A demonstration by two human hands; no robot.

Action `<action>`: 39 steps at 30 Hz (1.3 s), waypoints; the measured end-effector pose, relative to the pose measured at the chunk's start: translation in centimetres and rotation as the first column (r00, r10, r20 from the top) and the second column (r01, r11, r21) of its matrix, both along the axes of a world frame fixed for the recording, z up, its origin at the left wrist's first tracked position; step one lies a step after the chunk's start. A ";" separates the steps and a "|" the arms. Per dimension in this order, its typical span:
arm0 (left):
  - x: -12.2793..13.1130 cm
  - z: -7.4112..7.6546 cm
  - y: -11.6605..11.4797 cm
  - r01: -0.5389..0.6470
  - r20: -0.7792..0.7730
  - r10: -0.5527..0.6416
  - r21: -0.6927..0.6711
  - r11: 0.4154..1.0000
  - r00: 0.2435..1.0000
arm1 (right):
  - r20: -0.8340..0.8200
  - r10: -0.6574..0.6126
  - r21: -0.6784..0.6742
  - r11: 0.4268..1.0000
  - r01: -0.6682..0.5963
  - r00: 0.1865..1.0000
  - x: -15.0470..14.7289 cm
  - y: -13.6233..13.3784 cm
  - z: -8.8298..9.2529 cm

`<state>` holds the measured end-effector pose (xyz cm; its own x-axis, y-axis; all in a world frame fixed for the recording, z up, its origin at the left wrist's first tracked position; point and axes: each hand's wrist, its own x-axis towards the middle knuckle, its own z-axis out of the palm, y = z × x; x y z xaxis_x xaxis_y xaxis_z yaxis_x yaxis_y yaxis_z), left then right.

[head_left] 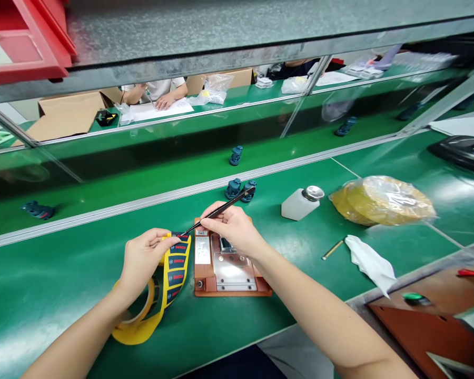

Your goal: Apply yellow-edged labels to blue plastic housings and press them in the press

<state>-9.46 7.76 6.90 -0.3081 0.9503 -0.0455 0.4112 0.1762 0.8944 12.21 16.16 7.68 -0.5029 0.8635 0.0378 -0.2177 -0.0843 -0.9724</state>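
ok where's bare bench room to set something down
Left of the left hand, up to the metal rail; also between the white bottle and right forearm. Crowded around left hand and right hand: label strip, black tool, brown fixture.

The 2 hands (235, 229) are bare. The 2 arms (319, 306) are bare too, as far up as they show, and get thinner near the wrists. Some plain, dark blue cloth (237, 367) shows at the bottom.

1 head-worn camera looks forward and down at the 2 hands (142, 257) (237, 230) from close above the green bench (71, 268).
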 end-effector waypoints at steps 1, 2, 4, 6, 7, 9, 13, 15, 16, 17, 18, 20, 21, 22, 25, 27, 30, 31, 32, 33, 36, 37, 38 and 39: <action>-0.1 0.1 0.4 0.041 -0.103 -0.042 -0.014 0.999 0.994 | -0.007 -0.015 0.000 1.000 0.015 1.000 0.3 0.2 -0.1; -0.4 0.3 0.9 0.075 -0.232 -0.083 -0.041 0.996 0.969 | -0.014 -0.036 0.002 0.999 0.036 0.999 0.7 0.3 -0.2; -1.1 0.8 2.2 0.094 -0.475 -0.137 -0.114 0.989 0.869 | -0.013 -0.090 0.022 0.996 0.091 0.996 1.9 0.8 -0.1; -1.8 0.9 3.8 0.058 -0.667 -0.193 -0.219 0.974 0.720 | 0.015 -0.115 0.056 0.992 0.114 0.993 3.5 1.2 0.2; -2.2 0.8 4.6 0.036 -0.720 -0.224 -0.267 0.963 0.656 | 0.040 -0.105 0.067 0.992 0.102 0.994 4.4 1.3 0.3; -2.8 0.1 6.1 0.002 -0.775 -0.292 -0.351 0.937 0.560 | 0.091 -0.055 0.061 0.997 0.050 0.994 6.1 1.6 0.3; -3.3 -1.1 7.8 0.019 -0.741 -0.367 -0.433 0.901 0.562 | 0.175 0.024 0.029 0.999 -0.030 0.984 8.3 1.7 -0.6; -3.3 -0.7 7.6 0.021 -0.733 -0.390 -0.458 0.889 0.557 | 0.188 0.040 0.028 0.999 -0.046 0.981 8.7 1.6 -1.2; -3.2 -0.2 7.2 -0.001 -0.752 -0.384 -0.456 0.890 0.536 | 0.186 0.043 0.030 0.998 -0.050 0.982 8.8 1.6 -1.5; -2.9 0.5 6.6 -0.030 -0.783 -0.359 -0.432 0.901 0.509 | 0.182 0.043 0.032 0.998 -0.049 0.982 8.8 1.7 -1.7; -2.6 1.2 5.8 -0.051 -0.819 -0.310 -0.380 0.924 0.482 | 0.178 0.041 0.033 0.998 -0.048 0.983 8.9 1.7 -1.8; -1.3 2.3 3.6 -0.006 -0.870 -0.159 -0.183 0.983 0.467 | 0.179 0.035 0.037 0.998 -0.043 0.983 8.9 1.8 -2.1; -0.5 2.6 2.3 0.082 -0.864 -0.086 -0.052 0.995 0.497 | 0.182 0.036 0.036 0.998 -0.044 0.983 9.0 1.9 -2.2; 0.5 2.5 0.9 0.207 -0.841 -0.051 0.073 0.976 0.539 | 0.186 0.038 0.034 0.998 -0.046 0.982 9.0 2.0 -2.3; 4.0 0.9 -2.8 0.601 -0.788 -0.206 0.242 0.762 0.579 | 0.196 0.046 0.028 0.998 -0.053 0.980 9.1 2.2 -2.6; 6.2 -0.9 -4.5 0.744 -0.790 -0.355 0.182 0.643 0.501 | 0.189 0.046 0.019 0.999 -0.050 0.981 9.1 2.3 -2.8; 8.4 -3.1 -5.7 0.790 -0.806 -0.403 0.123 0.601 0.432 | 0.172 0.053 -0.007 0.999 -0.052 0.984 9.0 2.4 -2.9; 8.8 -3.5 -5.8 0.784 -0.809 -0.392 0.130 0.607 0.438 | 0.168 0.056 -0.014 0.998 -0.055 0.984 9.0 2.5 -2.9; 9.1 -3.8 -5.9 0.778 -0.808 -0.384 0.139 0.613 0.447 | 0.166 0.060 -0.020 0.998 -0.058 0.984 9.0 2.5 -2.9; 9.2 -4.0 -5.9 0.770 -0.804 -0.382 0.141 0.622 0.455 | 0.166 0.064 -0.025 0.998 -0.061 0.984 9.0 2.5 -2.9; 9.1 -4.2 -5.9 0.761 -0.792 -0.389 0.141 0.634 0.470 | 0.164 0.073 -0.029 0.997 -0.070 0.984 8.9 2.7 -3.1; 9.1 -4.2 -6.0 0.758 -0.791 -0.390 0.139 0.637 0.472 | 0.164 0.076 -0.028 0.997 -0.072 0.983 8.9 2.7 -3.1; 9.0 -4.2 -6.1 0.756 -0.789 -0.390 0.137 0.640 0.474 | 0.165 0.077 -0.027 0.997 -0.073 0.983 8.9 2.7 -3.2; 9.0 -4.3 -6.2 0.753 -0.788 -0.391 0.135 0.644 0.476 | 0.165 0.077 -0.027 0.997 -0.074 0.983 8.9 2.8 -3.3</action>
<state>-0.45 1.57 2.64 0.5476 0.7627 0.3440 0.7351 -0.6350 0.2376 21.14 18.94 4.42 -0.5643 0.8227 -0.0685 -0.0463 -0.1144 -0.9924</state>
